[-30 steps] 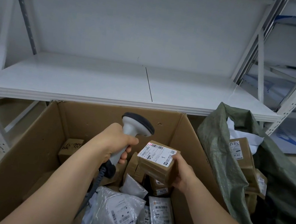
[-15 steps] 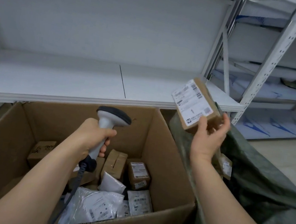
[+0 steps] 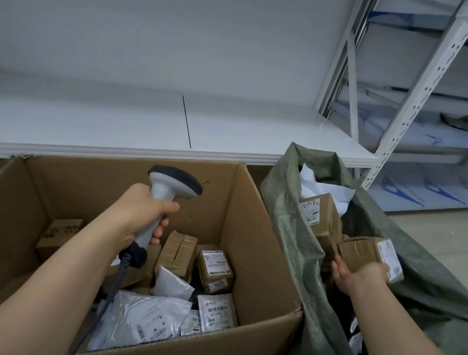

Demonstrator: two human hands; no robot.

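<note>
Our left hand (image 3: 140,217) is wrapped tight round the grip of a barcode scanner (image 3: 175,182), thumb across the front and fingers curled behind. The scanner is smooth pale grey plastic with a dark, rounded head, held upright over the open cardboard box (image 3: 262,243). Its dark cable (image 3: 114,284) drops from the base of the handle and runs out of the bottom of the view.

Our right hand (image 3: 359,278) lies against the near side of a small brown parcel (image 3: 358,252) inside the mouth of the green sack (image 3: 289,226), to the right of the box. The fingers stretch along the parcel's lower edge. The thumb is hidden, so we cannot tell whether the hand grips the parcel or only rests on it. The parcel is a blocky carton bound in glossy tape, with a white label (image 3: 389,260) on its right end; the print is too small to read.

The sack is coarse woven cloth, slumped and creased. Behind the parcel stands another taped carton (image 3: 316,218) with handwriting on top, and white wrapping shows behind that.

The box is plain corrugated board, its near wall cut off below. In it lie crinkled white mailing bags (image 3: 143,319) and small taped boxes (image 3: 214,266), partly hidden by our left forearm. Above runs a smooth white metal shelf (image 3: 233,134).
</note>
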